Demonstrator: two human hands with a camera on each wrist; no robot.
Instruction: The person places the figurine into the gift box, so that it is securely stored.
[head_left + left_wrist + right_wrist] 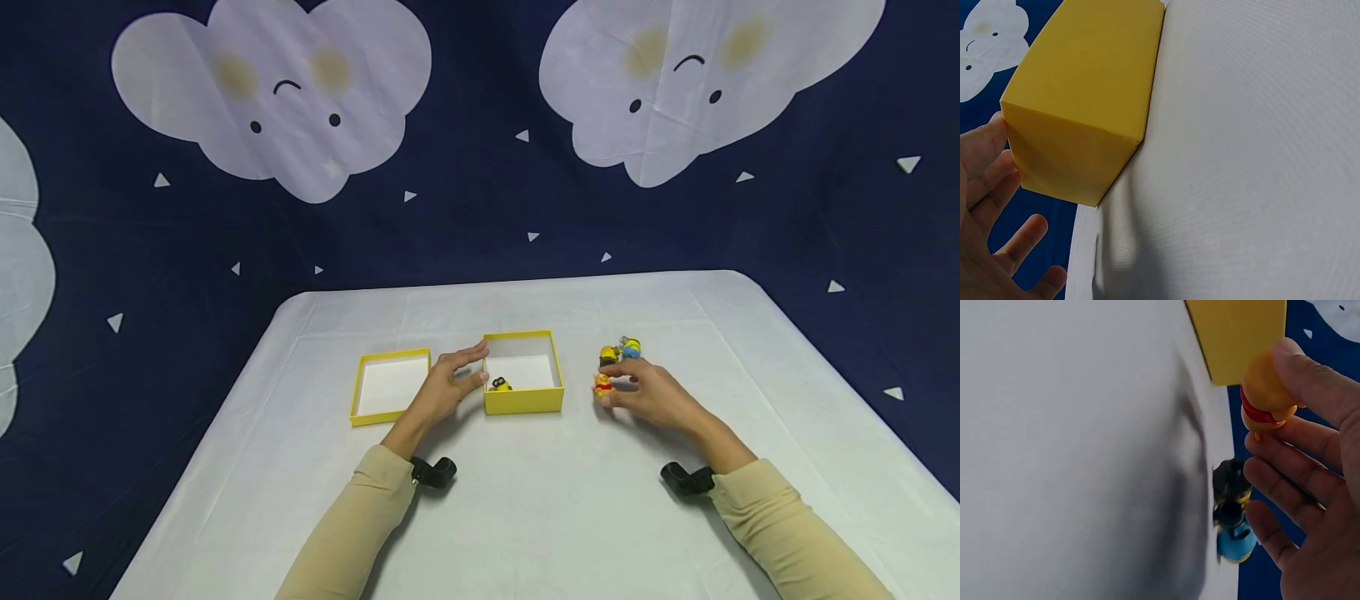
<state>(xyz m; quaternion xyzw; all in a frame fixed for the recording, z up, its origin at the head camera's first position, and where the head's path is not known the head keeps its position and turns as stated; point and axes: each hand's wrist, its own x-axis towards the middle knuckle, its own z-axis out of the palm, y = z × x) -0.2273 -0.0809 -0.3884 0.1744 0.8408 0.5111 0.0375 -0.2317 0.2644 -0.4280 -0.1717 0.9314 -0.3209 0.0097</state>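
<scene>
My right hand (656, 398) pinches a small orange-yellow bear figurine (1266, 394) with a red shirt between thumb and fingers, held above the table to the right of the yellow box (523, 402). My left hand (446, 385) touches the left side of that open box, its fingers fairly straight and spread, as the left wrist view shows. Inside the box, at its near left corner, sits a yellow minion figurine (501, 384) with black goggles. Just beyond the right hand stand a yellow-and-dark figurine (608, 355) and a blue-and-yellow minion figurine (631, 347).
Left of the box lies a shallow yellow-rimmed box lid (390, 385), its white inside facing up, partly behind the left hand. Everything rests on a table with a white cloth (540, 517). A dark blue curtain (480, 225) with clouds hangs behind the table.
</scene>
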